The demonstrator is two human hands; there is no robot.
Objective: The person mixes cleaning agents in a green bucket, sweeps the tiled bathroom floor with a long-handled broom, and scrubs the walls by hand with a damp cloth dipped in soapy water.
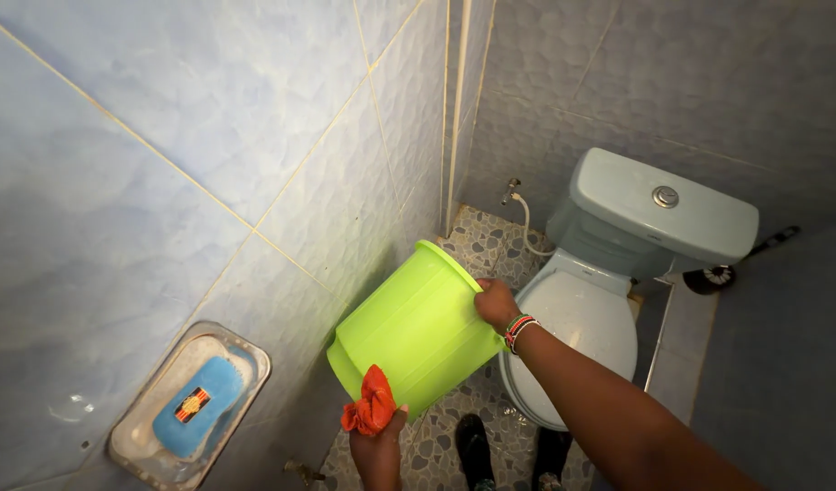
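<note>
The bright green plastic bucket (pixel 418 332) hangs tilted in the air at the middle of the view, its open mouth pointing up toward one o'clock, at the pale toilet (pixel 581 336). The right hand (pixel 496 305) is closed on the bucket's rim at the three o'clock side of the mouth; a beaded bracelet (pixel 518 329) circles that wrist. The left hand (pixel 379 450) comes up from six o'clock and props the bucket's base, its fingers wrapped around an orange cloth (pixel 370 405) that presses against the green wall. The two hands are well apart, one at each end of the bucket.

At eight o'clock a recessed soap dish (pixel 136 436) in the blue tiled wall (pixel 163 136) holds a blue bar of soap (pixel 195 405). The toilet's cistern (pixel 663 214) sits at two o'clock, and a dark brush (pixel 722 273) lies just beside it at three o'clock. Black shoes (pixel 477 445) stand on the pebble-patterned floor (pixel 477 241) at six o'clock.
</note>
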